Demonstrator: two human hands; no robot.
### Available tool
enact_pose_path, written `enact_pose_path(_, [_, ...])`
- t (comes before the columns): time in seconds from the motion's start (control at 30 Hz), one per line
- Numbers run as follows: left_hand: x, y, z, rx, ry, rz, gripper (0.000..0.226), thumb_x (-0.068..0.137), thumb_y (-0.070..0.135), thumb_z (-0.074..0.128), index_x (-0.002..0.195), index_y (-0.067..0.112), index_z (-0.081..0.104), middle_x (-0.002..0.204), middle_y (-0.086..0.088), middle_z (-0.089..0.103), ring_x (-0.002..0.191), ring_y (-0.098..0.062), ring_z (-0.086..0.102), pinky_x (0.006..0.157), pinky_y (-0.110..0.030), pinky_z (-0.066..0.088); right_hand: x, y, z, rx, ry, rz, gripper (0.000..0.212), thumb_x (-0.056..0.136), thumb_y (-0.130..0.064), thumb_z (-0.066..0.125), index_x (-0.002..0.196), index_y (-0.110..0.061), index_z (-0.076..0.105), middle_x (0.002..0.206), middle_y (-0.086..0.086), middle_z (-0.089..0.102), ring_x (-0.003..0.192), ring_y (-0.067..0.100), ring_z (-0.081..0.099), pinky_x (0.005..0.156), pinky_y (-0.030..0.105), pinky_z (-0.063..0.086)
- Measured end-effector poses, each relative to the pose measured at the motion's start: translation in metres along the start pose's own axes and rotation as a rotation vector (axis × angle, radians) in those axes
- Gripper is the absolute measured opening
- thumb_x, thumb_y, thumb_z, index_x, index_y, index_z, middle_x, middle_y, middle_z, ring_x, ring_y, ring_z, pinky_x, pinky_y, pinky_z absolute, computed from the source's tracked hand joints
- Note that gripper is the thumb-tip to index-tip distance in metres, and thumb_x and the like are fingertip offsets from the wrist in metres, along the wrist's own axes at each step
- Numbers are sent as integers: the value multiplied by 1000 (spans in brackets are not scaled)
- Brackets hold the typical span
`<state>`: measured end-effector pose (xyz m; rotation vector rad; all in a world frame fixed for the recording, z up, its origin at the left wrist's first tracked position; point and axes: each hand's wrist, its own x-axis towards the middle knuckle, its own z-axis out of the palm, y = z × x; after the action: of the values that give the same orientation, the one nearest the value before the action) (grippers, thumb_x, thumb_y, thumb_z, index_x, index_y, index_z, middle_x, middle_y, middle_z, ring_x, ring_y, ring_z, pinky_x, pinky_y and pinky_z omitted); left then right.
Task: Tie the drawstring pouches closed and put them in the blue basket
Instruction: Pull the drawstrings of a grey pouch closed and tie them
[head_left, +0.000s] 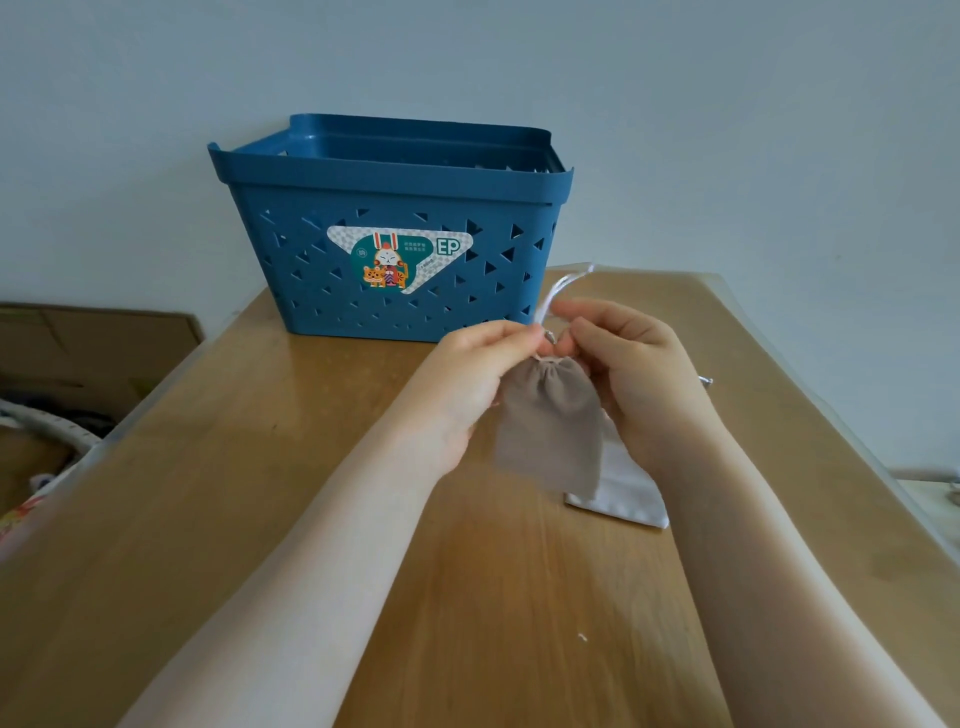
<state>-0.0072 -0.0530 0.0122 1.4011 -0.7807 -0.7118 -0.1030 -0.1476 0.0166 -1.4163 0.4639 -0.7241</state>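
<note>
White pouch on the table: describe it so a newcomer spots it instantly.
Find the blue basket at the back of the wooden table; nearer the camera, both hands hold up a taupe drawstring pouch. The white pouch lies flat on the table just beneath it, partly covered. It is white, and no hand holds it.

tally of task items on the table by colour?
Taupe pouch, held by left hand and right hand: 1
White pouch, flat on table: 1
Blue basket: 1
Total: 3
</note>
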Motion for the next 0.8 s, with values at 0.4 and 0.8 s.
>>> enact_pose_path(0.4, [-1,2,2,296,36,79,31,80,28,48,68,0,44,67,-5,43,65,-13,40,63,-31,27,-9,-7,13,-181,62,-288,27,82,-9,69,104,-18,55,71,10,71,57,35,52,53,35,45])
enact_pose_path(0.8, [-5,-5,6,552,82,405,34,92,17,53,71,-9,52,64,-23,55,56,-27,45,51,-33,31,-9,-5,17,-126,76,-202,52,84,-7,67,130,-16,46,72,-2,72,55,4,58,48,14,41])
